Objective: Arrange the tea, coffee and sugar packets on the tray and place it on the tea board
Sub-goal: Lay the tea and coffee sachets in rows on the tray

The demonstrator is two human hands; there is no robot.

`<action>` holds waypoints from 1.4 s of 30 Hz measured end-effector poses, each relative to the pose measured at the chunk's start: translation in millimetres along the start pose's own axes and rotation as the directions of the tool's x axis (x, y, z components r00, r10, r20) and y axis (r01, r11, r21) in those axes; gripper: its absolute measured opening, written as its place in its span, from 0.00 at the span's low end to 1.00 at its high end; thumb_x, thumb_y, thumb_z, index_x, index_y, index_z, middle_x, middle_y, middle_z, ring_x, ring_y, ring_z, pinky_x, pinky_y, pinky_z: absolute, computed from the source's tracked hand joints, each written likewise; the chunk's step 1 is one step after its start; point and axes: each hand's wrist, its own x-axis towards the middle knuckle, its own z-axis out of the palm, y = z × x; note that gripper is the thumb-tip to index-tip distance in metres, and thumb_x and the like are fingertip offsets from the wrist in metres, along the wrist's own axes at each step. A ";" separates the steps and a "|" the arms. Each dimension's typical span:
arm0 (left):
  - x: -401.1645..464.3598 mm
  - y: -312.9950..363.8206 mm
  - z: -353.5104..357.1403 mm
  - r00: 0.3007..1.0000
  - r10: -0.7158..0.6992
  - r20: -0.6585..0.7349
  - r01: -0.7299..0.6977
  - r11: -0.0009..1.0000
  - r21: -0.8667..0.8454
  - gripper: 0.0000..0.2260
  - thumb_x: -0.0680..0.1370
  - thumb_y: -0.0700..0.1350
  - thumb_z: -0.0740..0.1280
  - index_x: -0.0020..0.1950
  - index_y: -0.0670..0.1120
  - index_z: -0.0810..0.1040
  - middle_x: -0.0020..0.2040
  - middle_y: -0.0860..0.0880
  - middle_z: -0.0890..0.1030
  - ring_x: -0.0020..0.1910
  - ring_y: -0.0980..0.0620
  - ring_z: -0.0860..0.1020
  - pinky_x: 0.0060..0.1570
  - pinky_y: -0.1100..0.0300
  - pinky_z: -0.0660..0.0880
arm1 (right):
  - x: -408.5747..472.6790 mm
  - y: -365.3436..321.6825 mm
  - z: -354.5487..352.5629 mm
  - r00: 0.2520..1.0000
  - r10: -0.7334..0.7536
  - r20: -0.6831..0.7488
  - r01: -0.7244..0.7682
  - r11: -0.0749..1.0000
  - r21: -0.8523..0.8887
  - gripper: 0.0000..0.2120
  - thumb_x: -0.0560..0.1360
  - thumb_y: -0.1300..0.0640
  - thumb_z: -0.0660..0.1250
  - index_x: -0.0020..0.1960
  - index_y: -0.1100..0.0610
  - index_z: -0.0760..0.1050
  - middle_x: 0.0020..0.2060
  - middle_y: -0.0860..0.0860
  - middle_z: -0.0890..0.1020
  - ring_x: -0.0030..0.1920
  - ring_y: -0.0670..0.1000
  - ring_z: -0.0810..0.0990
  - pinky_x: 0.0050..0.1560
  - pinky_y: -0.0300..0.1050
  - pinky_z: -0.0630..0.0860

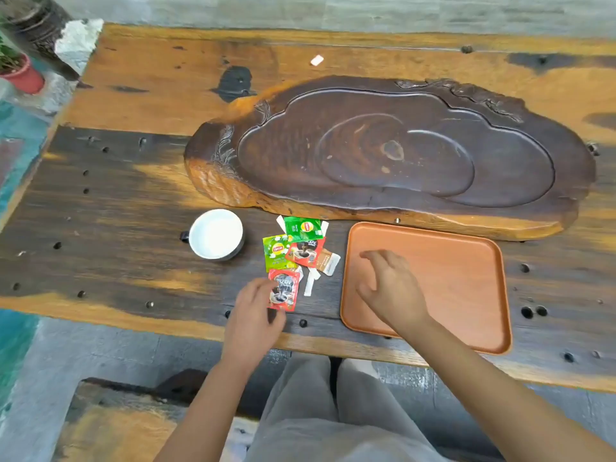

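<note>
A pile of packets lies on the table left of the orange tray (466, 281): two green tea packets (303, 227) (277, 252), a red coffee packet (306, 253), a brown sugar packet (328, 260) and white sugar sticks (311, 281). My left hand (255, 318) grips the lower edge of another red coffee packet (284, 290) at the near end of the pile. Above the tray's left part hovers my right hand (388, 285), fingers apart, holding nothing. The tray holds no packets. The dark carved tea board (400, 151) lies just behind it.
A white cup (216, 237) with a dark outside stands left of the packets. A small white scrap (317, 60) lies far back on the table. A red plant pot (23, 75) stands off the table's far left corner. The table's near edge runs just under my hands.
</note>
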 end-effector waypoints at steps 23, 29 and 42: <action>78.3 -35.0 28.4 0.989 0.089 0.116 -0.118 0.952 0.281 0.23 0.75 0.56 0.49 0.65 0.50 0.73 0.70 0.46 0.70 0.68 0.44 0.68 0.61 0.49 0.69 | 119.4 -32.2 97.9 0.900 -0.423 0.106 0.434 0.849 -0.302 0.16 0.58 0.65 0.76 0.45 0.59 0.80 0.41 0.55 0.84 0.44 0.58 0.81 0.38 0.48 0.78; 89.9 -29.1 34.0 0.998 0.021 0.057 -0.034 0.967 0.251 0.19 0.72 0.52 0.68 0.59 0.44 0.74 0.70 0.45 0.71 0.70 0.47 0.66 0.58 0.49 0.72 | 113.6 -25.0 97.3 0.848 -0.528 0.044 0.521 0.816 -0.251 0.14 0.59 0.64 0.77 0.45 0.59 0.82 0.44 0.55 0.86 0.44 0.55 0.85 0.38 0.48 0.82; 84.5 -16.3 31.4 0.993 -0.028 -0.114 0.046 0.985 0.164 0.16 0.70 0.38 0.70 0.58 0.44 0.79 0.59 0.46 0.81 0.58 0.46 0.78 0.45 0.50 0.79 | 75.0 3.6 50.9 0.870 -0.379 -0.316 0.427 0.899 0.099 0.12 0.73 0.59 0.63 0.51 0.57 0.82 0.45 0.53 0.81 0.49 0.52 0.74 0.51 0.43 0.71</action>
